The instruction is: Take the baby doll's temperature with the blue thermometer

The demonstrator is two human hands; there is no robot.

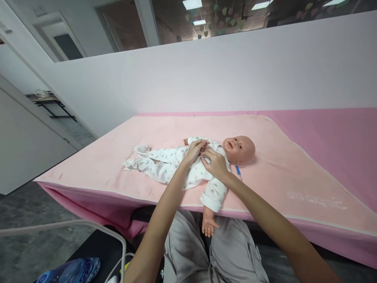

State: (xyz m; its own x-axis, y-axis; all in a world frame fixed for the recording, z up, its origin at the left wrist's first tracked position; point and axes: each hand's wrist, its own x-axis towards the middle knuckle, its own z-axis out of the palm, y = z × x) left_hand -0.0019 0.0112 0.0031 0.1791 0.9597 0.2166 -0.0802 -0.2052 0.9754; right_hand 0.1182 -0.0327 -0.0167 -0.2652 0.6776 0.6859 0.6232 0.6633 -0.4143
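Note:
A baby doll (240,149) lies on its back on the padded table, head to the right and legs to the left. It wears a white printed romper (165,169), whose front lies under both my hands. My left hand (196,151) is at the chest, fingers bent over the cloth. From the right, my right hand (216,163) meets it, thumb and fingers pinched at the romper's front. What exactly the fingertips grip is partly hidden. One doll arm (208,224) hangs over the table's near edge.
A slim blue and white stick (238,171) lies beside the doll's head. The peach mat (294,169) covers much of the pink-draped table. A white wall (235,78) rises behind. Lower left are a curved white bar (88,223) and a blue patterned object (72,271).

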